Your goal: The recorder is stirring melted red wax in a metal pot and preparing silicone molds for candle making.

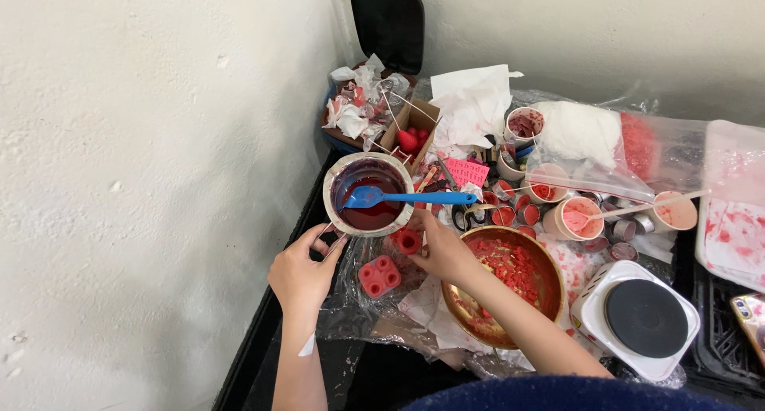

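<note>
loosely, fingers (323,237) at pot (368,194) handle

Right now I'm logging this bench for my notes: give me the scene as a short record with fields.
Left hand: at the pot's near-left rim, seemingly on its handle
Right hand: fingers by a small red mould
Pot: dark red liquid, blue spatula resting in it
Square mould: red, four holes, lies between the hands
Brass bowl: red flakes inside, under the right forearm
Hot plate: white, dark disc, at right
Paper cups: pink residue, behind the bowl
</note>
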